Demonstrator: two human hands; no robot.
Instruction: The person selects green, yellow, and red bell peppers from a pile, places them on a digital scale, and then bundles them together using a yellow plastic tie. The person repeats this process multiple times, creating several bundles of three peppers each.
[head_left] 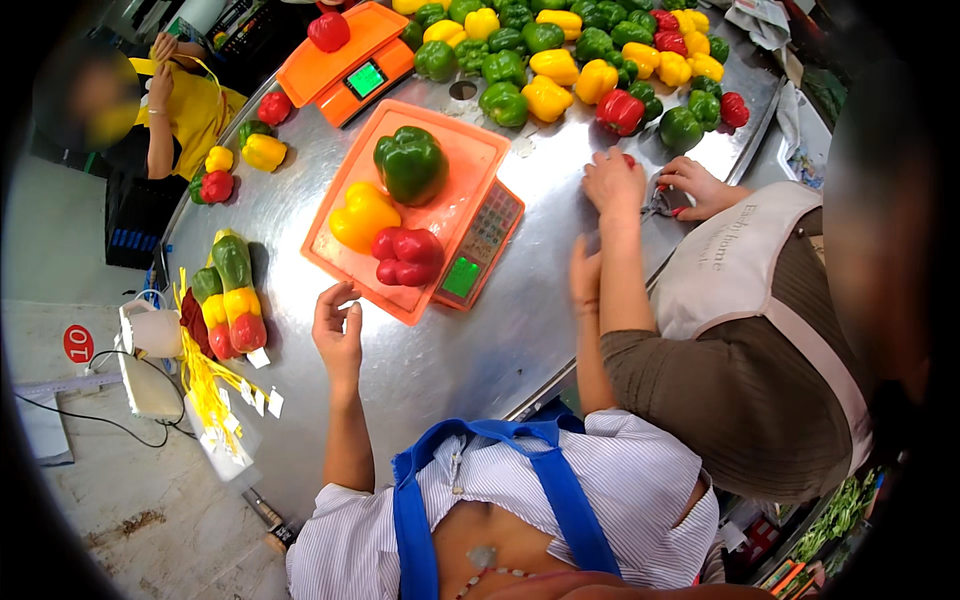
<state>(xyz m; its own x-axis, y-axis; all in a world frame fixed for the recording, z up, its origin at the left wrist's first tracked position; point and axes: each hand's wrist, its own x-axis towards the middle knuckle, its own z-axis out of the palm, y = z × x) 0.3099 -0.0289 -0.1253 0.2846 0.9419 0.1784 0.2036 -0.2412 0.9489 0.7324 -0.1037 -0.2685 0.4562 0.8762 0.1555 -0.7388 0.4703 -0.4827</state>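
My left hand (338,330) is beside the near-left corner of an orange weighing scale (325,245), its fingers loosely bent and apart, holding nothing. On the scale's tray sit a green bell pepper (411,165), a yellow bell pepper (363,217) and a red bell pepper (408,256). To the right of the scale, my right hand (585,275) is over the table with fingers extended and nothing seen in it. A co-worker's arm passes close beside it and covers part of it.
A co-worker at right holds red-handled scissors (661,205) near a small red pepper. Loose bell peppers (545,99) pile along the far side. A second orange scale (345,60) bears a red pepper. Bundled peppers (237,290) and yellow tagged ties (205,390) lie at left. Another person stands far left.
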